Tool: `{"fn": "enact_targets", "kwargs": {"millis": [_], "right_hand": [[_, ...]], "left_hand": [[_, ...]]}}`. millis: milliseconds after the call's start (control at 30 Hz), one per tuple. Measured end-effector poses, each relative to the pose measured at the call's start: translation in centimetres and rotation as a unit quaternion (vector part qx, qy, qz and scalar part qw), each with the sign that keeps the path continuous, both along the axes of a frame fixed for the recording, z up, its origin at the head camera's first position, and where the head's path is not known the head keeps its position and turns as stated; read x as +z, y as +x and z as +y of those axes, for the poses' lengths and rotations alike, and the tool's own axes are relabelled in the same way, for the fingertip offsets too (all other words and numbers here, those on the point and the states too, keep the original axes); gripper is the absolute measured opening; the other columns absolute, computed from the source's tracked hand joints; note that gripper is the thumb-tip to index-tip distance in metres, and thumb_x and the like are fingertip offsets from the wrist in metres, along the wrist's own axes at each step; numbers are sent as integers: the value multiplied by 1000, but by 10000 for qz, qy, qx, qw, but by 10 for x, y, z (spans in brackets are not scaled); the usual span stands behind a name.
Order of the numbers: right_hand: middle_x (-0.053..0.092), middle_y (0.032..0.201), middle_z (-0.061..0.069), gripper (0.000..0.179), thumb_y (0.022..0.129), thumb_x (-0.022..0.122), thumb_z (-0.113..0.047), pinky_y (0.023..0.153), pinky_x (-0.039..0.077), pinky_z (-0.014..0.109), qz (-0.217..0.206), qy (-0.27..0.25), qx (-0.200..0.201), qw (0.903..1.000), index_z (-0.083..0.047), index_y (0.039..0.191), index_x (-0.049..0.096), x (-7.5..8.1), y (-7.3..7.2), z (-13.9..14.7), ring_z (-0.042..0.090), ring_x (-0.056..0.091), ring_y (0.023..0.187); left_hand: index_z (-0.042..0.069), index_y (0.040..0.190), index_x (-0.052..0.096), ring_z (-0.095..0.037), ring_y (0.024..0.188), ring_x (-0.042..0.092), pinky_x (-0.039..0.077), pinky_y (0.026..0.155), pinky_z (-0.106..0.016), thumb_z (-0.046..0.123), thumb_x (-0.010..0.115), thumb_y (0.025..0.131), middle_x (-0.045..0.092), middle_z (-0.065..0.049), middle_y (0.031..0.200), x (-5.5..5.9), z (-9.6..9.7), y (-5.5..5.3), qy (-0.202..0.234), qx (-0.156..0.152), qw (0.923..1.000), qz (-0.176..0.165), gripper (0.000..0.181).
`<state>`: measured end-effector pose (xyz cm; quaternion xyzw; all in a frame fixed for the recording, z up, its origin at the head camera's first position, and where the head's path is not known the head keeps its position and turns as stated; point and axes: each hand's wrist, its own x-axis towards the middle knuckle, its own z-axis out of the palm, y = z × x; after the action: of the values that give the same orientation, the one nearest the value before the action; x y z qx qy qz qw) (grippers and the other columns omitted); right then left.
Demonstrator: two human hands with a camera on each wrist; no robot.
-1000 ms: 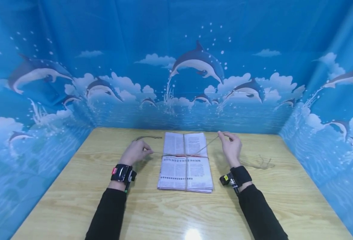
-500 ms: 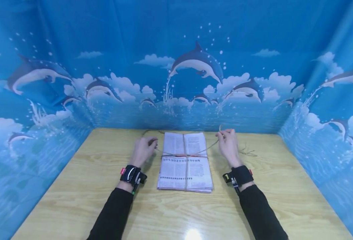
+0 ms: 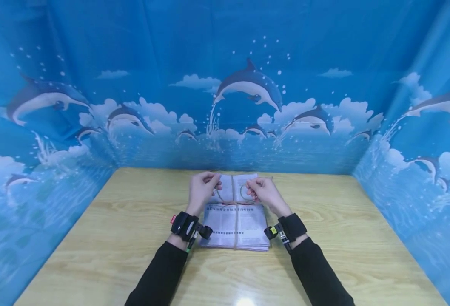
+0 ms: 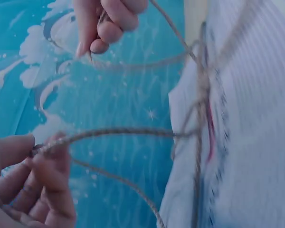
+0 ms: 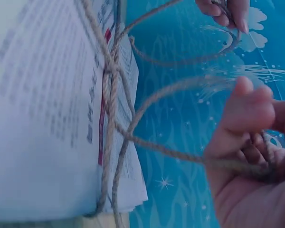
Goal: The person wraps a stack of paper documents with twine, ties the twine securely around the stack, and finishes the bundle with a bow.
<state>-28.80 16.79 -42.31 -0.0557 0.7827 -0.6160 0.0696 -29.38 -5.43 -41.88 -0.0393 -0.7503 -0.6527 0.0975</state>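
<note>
A stack of folded newspapers point(image 3: 252, 225) lies on the table, bound lengthwise and crosswise with brown twine point(image 5: 113, 95). Its strands cross at a knot point(image 4: 203, 88) near the red printed strip. Over the far left part of the stack, my left hand point(image 3: 201, 190) pinches one twine end between thumb and fingers; the strand point(image 4: 118, 131) bows from there to the crossing. Across from it, my right hand point(image 3: 266, 194) holds the other end, its fingers point(image 5: 242, 107) curled round the strand. Both held strands form slack loops above the paper.
The wood-grain table point(image 3: 95, 238) extends to both sides and toward me. A blue dolphin-printed curtain point(image 3: 163, 42) closes off the back, left and right. Black straps with small cameras point(image 3: 294, 227) sit on both wrists.
Both hands have come inward from either side of the newspapers to above their far half. The twine strands, earlier stretched outward, now curve loosely. The loose tails beside the stack have been drawn in.
</note>
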Motion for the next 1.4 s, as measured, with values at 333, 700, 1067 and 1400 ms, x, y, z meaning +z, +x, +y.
{"fn": "enact_targets", "kwargs": {"millis": [333,700,1067,1400], "right_hand": [[44,62,-3,45,106,40,-35,44,26,24,158,267,349,9989,2,101,65,0,0,-27,8,27,47],[47,65,-3,36,102,51,-38,46,28,26,157,-115,65,9998,-8,83,59,-8,3,-32,10,31,49],[65,70,6,38,104,46,-33,41,26,22,-28,-631,-63,9980,-3,97,67,-2,-2,-28,5,35,43],[69,98,11,36,104,47,-19,75,59,29,19,-1280,-493,9905,12,118,58,-6,-8,-23,9,70,79]], "left_hand": [[5,107,74,-10,54,59,48,50,-24,12,65,94,72,-14,83,-6,16,4,-1414,-646,9828,993,17],[6,102,65,-12,71,63,52,61,-24,16,76,86,69,-10,98,-16,24,5,-1708,-955,9727,1248,21],[12,94,72,-11,66,57,45,59,-24,27,70,91,68,0,79,-8,18,-1,-2015,-968,9635,1472,15],[7,92,74,-11,65,56,45,58,-24,26,65,95,69,-8,81,-9,13,0,-2258,-1674,9569,728,21]]}}
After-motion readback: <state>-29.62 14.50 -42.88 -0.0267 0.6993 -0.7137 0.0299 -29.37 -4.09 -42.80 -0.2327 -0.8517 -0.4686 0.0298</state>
